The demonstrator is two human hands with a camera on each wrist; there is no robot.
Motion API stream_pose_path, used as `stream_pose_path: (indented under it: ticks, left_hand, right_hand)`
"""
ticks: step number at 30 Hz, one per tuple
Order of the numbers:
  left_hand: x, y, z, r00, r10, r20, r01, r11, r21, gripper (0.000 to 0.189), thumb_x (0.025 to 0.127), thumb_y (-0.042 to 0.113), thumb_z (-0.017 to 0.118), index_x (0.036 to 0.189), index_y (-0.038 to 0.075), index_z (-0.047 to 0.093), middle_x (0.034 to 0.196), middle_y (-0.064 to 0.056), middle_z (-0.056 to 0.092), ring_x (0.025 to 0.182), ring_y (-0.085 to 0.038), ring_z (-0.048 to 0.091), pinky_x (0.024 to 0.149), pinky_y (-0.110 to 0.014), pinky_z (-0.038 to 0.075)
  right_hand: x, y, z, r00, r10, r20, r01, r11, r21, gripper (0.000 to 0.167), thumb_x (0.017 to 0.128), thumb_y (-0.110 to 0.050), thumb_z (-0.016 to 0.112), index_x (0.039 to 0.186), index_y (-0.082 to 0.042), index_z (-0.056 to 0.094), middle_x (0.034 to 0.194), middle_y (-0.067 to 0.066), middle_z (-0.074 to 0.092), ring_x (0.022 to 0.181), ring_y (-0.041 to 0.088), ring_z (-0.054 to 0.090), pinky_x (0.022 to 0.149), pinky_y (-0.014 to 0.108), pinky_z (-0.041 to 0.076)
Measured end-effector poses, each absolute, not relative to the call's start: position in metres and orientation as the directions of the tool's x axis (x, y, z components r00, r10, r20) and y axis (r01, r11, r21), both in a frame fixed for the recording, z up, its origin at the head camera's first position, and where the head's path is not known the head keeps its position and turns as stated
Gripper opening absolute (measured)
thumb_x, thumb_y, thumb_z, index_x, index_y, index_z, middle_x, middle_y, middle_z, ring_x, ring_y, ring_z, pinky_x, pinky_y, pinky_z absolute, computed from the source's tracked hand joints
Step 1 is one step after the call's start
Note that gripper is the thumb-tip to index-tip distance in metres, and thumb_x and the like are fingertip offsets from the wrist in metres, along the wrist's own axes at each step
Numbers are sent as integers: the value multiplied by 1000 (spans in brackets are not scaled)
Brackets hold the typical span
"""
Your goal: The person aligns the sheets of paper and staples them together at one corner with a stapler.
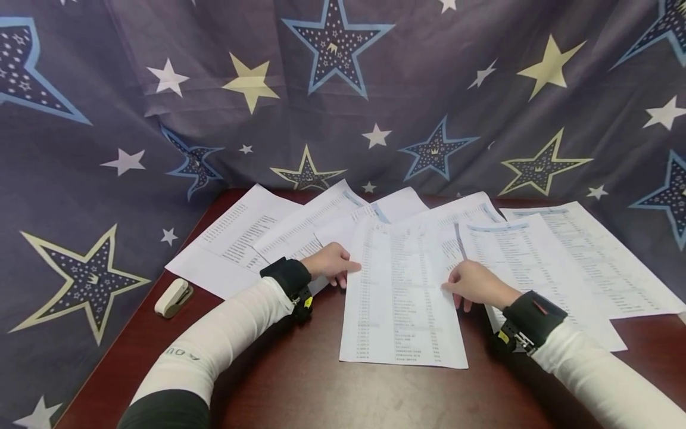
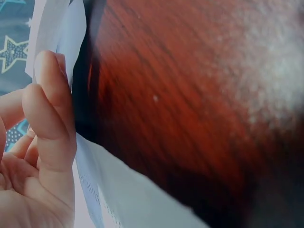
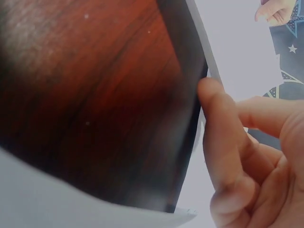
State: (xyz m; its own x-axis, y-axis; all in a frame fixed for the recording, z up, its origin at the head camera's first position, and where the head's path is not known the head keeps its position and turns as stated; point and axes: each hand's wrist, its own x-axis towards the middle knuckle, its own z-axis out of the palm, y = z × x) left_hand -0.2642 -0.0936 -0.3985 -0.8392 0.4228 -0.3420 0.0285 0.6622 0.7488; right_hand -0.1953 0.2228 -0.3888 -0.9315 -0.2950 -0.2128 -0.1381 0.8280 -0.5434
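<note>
A printed sheet of paper (image 1: 402,298) with columns of text is held between both hands in the middle of the head view, its lower edge towards me. My left hand (image 1: 333,263) pinches its left edge between thumb and fingers. On the opposite edge, my right hand (image 1: 476,282) pinches it the same way. The right wrist view shows the right fingers (image 3: 223,137) curled at the paper's edge, with the left hand beyond the sheet. In the left wrist view the left fingers (image 2: 52,114) are bent behind the paper's edge.
More printed sheets (image 1: 230,238) fan out behind the held one on the dark red table (image 1: 300,369). Overlapping sheets (image 1: 605,262) lie at the right, partly under the right wrist. A white stapler (image 1: 172,298) sits near the table's left edge. Star-patterned cloth (image 1: 375,119) hangs behind.
</note>
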Motion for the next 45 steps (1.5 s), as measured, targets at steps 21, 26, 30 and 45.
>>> stream_pose_path:
  ticks: [21, 26, 30, 45]
  left_hand:
    - [-266, -98, -398, -821, 416, -391, -10, 674, 738, 26, 97, 20, 60, 81, 1, 67, 60, -5, 63, 45, -10, 55, 45, -21, 45]
    - [-269, -103, -393, -832, 411, -372, 17, 691, 723, 30, 98, 23, 58, 80, 1, 67, 59, -5, 64, 45, -10, 56, 45, -23, 45]
    - [-273, -108, -386, -859, 389, -333, 59, 720, 691, 31, 98, 27, 57, 80, 4, 67, 60, -4, 64, 46, -11, 56, 45, -25, 46]
    - [-281, -96, -360, -951, 286, -118, 180, 822, 540, 28, 97, 36, 58, 95, 8, 66, 70, -2, 69, 59, -22, 63, 56, -31, 40]
  right_hand:
    - [-193, 228, -392, -927, -237, -289, -45, 839, -543, 29, 96, -21, 59, 75, -3, 69, 54, 2, 62, 46, 17, 61, 44, 27, 43]
    - [-196, 232, -388, -929, -223, -295, -23, 831, -555, 31, 99, -25, 55, 80, -2, 65, 58, 4, 63, 48, 18, 62, 45, 28, 45]
    - [-196, 236, -383, -939, -218, -267, -26, 818, -575, 34, 99, -26, 54, 77, -2, 63, 57, 4, 62, 47, 19, 62, 44, 28, 44]
    - [-199, 296, -364, -992, -123, -33, -86, 834, -545, 35, 101, -25, 52, 92, 6, 64, 67, 4, 64, 60, 20, 61, 53, 33, 47]
